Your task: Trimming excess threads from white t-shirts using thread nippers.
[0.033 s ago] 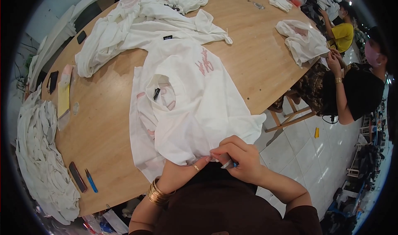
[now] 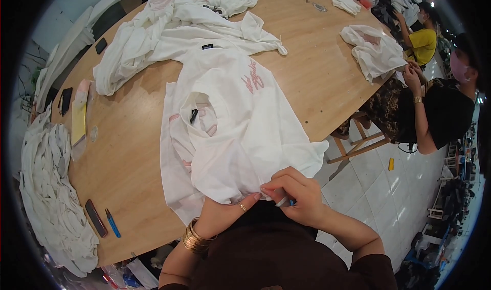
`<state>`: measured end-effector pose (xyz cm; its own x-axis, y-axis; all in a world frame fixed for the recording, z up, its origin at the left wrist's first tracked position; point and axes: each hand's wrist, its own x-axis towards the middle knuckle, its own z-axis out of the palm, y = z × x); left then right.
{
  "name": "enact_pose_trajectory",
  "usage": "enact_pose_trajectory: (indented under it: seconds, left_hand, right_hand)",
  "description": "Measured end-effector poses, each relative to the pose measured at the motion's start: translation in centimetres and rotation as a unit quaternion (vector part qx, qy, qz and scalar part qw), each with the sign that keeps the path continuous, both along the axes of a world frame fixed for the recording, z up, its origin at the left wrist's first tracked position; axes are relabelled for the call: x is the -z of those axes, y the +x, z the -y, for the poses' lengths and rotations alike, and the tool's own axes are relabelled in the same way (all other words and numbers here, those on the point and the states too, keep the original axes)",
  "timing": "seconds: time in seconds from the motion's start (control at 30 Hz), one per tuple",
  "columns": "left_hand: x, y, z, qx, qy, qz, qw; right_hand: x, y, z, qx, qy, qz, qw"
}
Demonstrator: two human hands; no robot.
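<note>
Your left hand pinches the white shirt's near edge. So does your right hand (blue tool palmed).

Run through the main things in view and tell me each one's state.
White shirt: laid out, collar open
Left hand: pinching the shirt's edge
Right hand: curled around a small tool
Small tool: partly hidden, open or shut unclear
Blue pointed tool: lying on the table
White cloth pile: crumpled, at the table's edge
</note>
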<state>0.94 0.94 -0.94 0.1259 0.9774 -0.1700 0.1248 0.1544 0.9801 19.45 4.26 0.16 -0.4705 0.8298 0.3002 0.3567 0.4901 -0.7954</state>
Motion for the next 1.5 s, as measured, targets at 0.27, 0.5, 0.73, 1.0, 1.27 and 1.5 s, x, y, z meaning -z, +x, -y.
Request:
enact_pose_trajectory:
  seconds: [0.27, 0.5, 0.73, 1.0, 1.27, 1.5]
  left_hand:
    - [-0.3, 0.2, -0.1, -0.028, 0.018, 0.015, 0.999]
    - [-0.3, 1.8, -1.3, -0.139, -0.088, 0.167, 0.972]
    - [-0.3, 2.0, -1.5, -0.194, -0.124, 0.237, 0.944]
    - [1.0, 1.9, -1.4, -0.203, -0.08, 0.206, 0.954]
    - [0.5, 0.5, -2.5, -0.269, -0.036, 0.211, 0.939]
    - [0.2, -0.1, -1.5, -0.245, -0.086, 0.251, 0.933]
  right_hand:
    - [-0.8, 1.0, -0.1, -0.036, -0.02, 0.063, 0.997]
    - [-0.8, 0.0, 0.1, -0.095, -0.001, 0.062, 0.994]
    - [0.4, 0.3, 0.0, -0.136, -0.064, -0.017, 0.989]
    - [0.5, 0.4, 0.4, -0.102, -0.284, -0.121, 0.946]
    - [0.2, 2.9, 0.6, -0.133, -0.361, -0.067, 0.921]
    - [0.5, 8.6, -3.0, 0.188, -0.051, 0.255, 0.947]
